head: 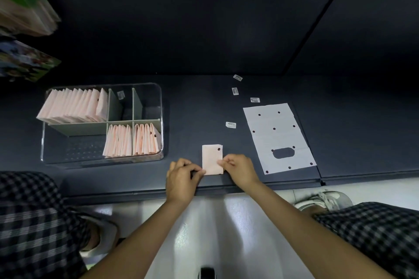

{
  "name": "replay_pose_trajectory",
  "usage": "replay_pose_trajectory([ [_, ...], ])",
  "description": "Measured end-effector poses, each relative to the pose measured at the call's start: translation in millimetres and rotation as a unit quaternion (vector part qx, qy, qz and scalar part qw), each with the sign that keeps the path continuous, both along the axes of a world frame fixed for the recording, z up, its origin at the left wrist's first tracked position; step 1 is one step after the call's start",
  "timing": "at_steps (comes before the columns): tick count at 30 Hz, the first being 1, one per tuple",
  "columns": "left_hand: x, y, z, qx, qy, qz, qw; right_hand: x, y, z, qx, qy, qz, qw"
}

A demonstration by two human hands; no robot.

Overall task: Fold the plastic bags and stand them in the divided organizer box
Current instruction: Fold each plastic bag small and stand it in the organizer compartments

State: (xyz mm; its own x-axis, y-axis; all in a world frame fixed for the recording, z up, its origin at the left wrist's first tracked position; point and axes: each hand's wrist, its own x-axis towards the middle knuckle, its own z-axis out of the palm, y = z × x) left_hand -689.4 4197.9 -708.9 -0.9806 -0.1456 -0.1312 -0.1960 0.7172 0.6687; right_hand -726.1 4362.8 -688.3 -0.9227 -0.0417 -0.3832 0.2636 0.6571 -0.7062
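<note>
A small folded pink plastic bag (212, 157) lies on the dark table near its front edge. My left hand (181, 179) pinches the bag's lower left corner. My right hand (238, 169) pinches its right edge. To the right an unfolded white bag (275, 137) with dark dots and a cut-out handle lies flat. At the left stands the clear divided organizer box (158, 106). Several folded pink bags (72, 106) stand in its back left compartment, and more folded bags (132, 140) stand in the two front right compartments.
Several small white stickers (230, 124) lie scattered on the table between the box and the flat bag. A blurred stack of bags (25, 7) sits at the far left. The table's front edge (136, 192) runs just below my hands.
</note>
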Motion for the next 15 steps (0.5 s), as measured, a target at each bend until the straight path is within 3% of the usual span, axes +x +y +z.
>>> replay_pose_trajectory([
  [4, -0.6, 3.9, 5.9, -0.039, -0.012, 0.004, 0.999, -14.3, -3.9, -2.0, 0.056, -0.04, 0.0, 0.998],
  [8, 6.9, 9.1, 9.7, -0.109, 0.137, -0.16, 0.971, -20.3, -4.8, -3.7, 0.073, -0.067, -0.006, 0.995],
  [11, 19.6, 14.8, -1.9, -0.169, 0.096, -0.299, 0.934, -21.5, -4.4, -2.9, 0.072, -0.072, -0.012, 0.995],
  [15, 26.9, 11.9, -8.6, -0.283, 0.049, -0.324, 0.901, -21.9, -5.9, -2.3, 0.064, -0.094, -0.013, 0.993],
])
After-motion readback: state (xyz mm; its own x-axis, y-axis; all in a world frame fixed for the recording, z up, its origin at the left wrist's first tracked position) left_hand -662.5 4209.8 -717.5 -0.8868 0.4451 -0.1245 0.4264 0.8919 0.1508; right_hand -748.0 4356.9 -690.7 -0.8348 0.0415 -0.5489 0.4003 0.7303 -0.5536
